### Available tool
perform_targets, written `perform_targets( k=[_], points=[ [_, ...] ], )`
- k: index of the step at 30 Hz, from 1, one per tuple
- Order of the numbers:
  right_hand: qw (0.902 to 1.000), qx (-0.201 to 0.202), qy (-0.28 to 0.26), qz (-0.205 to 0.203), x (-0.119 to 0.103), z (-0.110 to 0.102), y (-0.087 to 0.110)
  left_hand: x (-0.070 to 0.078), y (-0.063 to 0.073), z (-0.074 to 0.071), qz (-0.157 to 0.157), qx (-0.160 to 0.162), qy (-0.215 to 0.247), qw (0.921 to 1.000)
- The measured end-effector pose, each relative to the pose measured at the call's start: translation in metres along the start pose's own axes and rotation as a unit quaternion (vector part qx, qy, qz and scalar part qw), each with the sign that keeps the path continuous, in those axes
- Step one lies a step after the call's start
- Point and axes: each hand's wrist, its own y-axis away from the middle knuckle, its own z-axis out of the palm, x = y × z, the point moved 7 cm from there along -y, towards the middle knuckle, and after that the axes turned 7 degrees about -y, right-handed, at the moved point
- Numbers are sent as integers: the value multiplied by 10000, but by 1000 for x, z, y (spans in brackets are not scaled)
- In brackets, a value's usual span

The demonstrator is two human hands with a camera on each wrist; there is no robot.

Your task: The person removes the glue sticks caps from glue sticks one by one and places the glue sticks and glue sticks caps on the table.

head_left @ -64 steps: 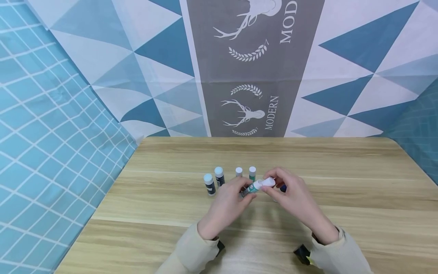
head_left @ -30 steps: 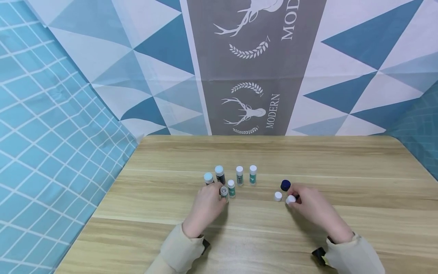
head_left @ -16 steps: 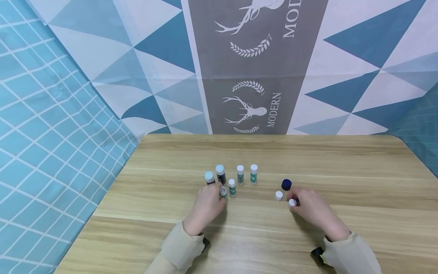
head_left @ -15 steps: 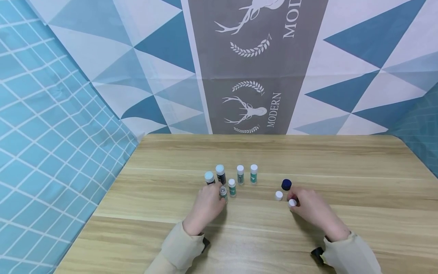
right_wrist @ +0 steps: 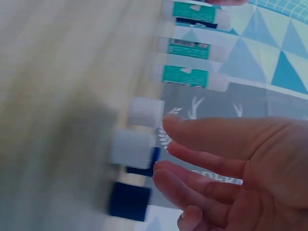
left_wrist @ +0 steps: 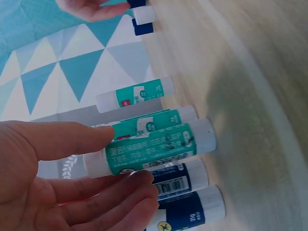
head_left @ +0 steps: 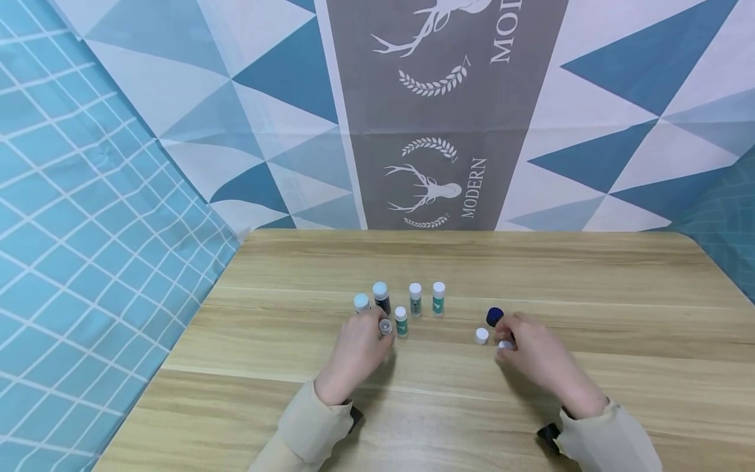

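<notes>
An uncapped green-labelled glue stick [left_wrist: 151, 148] stands on the table between the thumb and fingers of my left hand [head_left: 354, 351]. That hand's thumb is straight along one side, and its fingers lie loosely at the other. My right hand [head_left: 533, 354] is at the loose caps, its thumb and fingers parted beside a white cap [right_wrist: 131, 148]. A second white cap [right_wrist: 147, 111] lies near the thumb tip. One navy cap [right_wrist: 130, 201] sits below the fingers, and another navy cap [right_wrist: 143, 166] is partly hidden behind the white one.
Three green-labelled glue sticks with white tops stand upright: a near one [head_left: 401, 322], a back one [head_left: 415, 300] and a right one [head_left: 438, 299]. Two navy-labelled sticks with pale blue tops, the left one [head_left: 362, 302] partly hidden, stand beyond my left hand. Patterned cloth [head_left: 283, 131] hangs behind the table.
My hands brought the glue stick and white cap apart. The stick was set among the others at left, the cap among the caps at right. My fingers have since loosened from both.
</notes>
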Motion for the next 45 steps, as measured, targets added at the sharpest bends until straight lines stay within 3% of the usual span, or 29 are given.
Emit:
perform_targets(
  k=[3, 7, 13, 16, 27, 39, 45],
  points=[
    [9998, 168, 86, -106, -11, -7, -7, 3, 0, -5, -9, 162, 129, 9998],
    [9992, 252, 30, -309, -27, -6, -25, 11, -1, -13, 153, 520, -43, 9985],
    [9948, 341, -142, -946, -49, 5, -50, 31, 0, -29, 653, 1445, -460, 9863],
    [9921, 407, -52, -1182, -57, 10, -59, 36, 0, -31, 733, 1614, -451, 9831],
    [9928, 475, -163, -1088, -63, 19, -68, 40, -9, -20, 756, 1289, -351, 9881],
    [9939, 430, -571, -836, -57, 15, -53, 48, -9, -11, 1004, 1286, -517, 9852],
    [9905, 760, -787, -834, -60, 1, -42, 51, -7, -12, 1099, 1397, -503, 9828]
  ],
)
